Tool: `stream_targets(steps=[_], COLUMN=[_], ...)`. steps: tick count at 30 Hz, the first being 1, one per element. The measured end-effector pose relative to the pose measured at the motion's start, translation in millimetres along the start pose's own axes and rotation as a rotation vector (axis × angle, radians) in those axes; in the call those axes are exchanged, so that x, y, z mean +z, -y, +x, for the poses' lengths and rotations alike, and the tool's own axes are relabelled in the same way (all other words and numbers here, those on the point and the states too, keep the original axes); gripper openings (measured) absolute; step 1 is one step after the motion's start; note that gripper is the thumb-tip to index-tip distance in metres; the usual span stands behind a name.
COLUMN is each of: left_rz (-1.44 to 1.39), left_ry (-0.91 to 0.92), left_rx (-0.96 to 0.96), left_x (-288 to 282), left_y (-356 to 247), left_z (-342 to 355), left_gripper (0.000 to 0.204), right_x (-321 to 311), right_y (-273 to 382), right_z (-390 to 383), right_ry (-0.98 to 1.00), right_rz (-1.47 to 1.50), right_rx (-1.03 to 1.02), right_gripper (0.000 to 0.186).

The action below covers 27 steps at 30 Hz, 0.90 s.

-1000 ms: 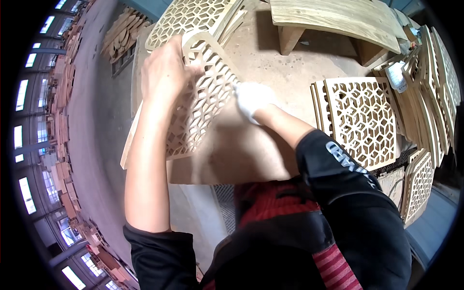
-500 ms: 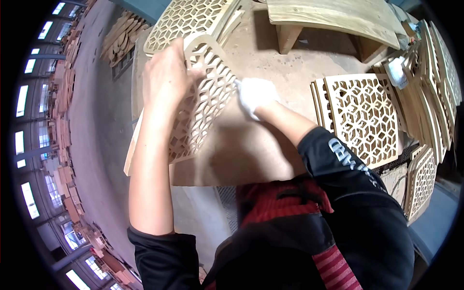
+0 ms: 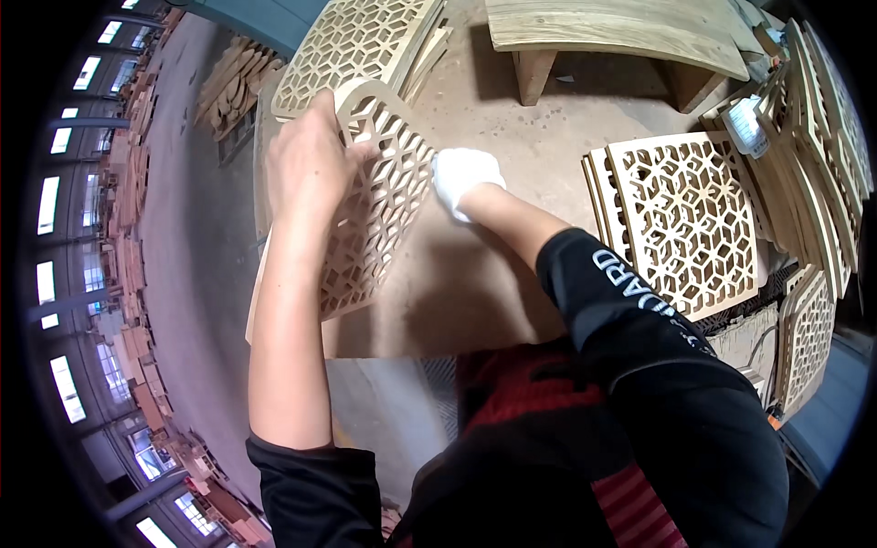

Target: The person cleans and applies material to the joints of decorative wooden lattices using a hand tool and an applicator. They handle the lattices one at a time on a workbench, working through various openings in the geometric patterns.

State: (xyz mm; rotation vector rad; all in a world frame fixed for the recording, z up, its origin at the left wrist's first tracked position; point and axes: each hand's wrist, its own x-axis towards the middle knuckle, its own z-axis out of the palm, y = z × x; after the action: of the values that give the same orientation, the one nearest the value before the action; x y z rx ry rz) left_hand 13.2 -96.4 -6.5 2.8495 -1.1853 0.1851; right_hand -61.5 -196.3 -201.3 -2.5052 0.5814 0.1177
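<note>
A pale wooden lattice panel (image 3: 388,196) with a rounded end stands tilted on edge over the brown work table (image 3: 457,310). My bare left hand (image 3: 315,160) is closed on it near the rounded end, fingers partly behind the wood. At the panel's right edge is my right hand (image 3: 468,181), in a white glove. Its fingers are curled against that edge; whether anything small is inside them is hidden.
A stack of lattice panels (image 3: 356,50) lies at the far left of the table, another (image 3: 690,224) to the right. More panels (image 3: 813,173) lean at the far right. A low wooden bench (image 3: 612,36) stands at the back, and wooden pieces (image 3: 237,82) are piled beyond the left edge.
The whole view has shifted slightly. My right hand remains at the panel's right edge, a little nearer the rounded end. My left hand keeps its hold.
</note>
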Motion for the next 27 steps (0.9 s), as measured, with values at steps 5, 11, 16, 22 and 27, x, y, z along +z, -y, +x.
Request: stream_targets(steps=[5, 11, 16, 22, 27], left_rz=[-0.030, 0.004, 0.000, 0.013, -0.029], left_ry=[-0.001, 0.007, 0.076, 0.101, 0.054], left_rx=[0.006, -0.023, -0.091, -0.116, -0.098], left_x=[3, -4, -10, -13, -4], left_y=[5, -5, -9, -13, 5], left_z=[-1, -2, -2, 2, 0], left_gripper=[0.052, 0.050, 0.040, 0.041, 0.043], right_x=[35, 0, 28, 10, 22], right_y=[-19, -1, -11, -2, -4], right_z=[-21, -3, -21, 2, -24], right_ry=[-0.102, 0.026, -0.078, -0.066, -0.010], right_rz=[0.096, 0.020, 0.132, 0.077, 0.116], right_rx=[-0.011, -0.014, 0.033, -0.030, 0.073], right_gripper=[0.021, 0.022, 0.021, 0.032, 0.023])
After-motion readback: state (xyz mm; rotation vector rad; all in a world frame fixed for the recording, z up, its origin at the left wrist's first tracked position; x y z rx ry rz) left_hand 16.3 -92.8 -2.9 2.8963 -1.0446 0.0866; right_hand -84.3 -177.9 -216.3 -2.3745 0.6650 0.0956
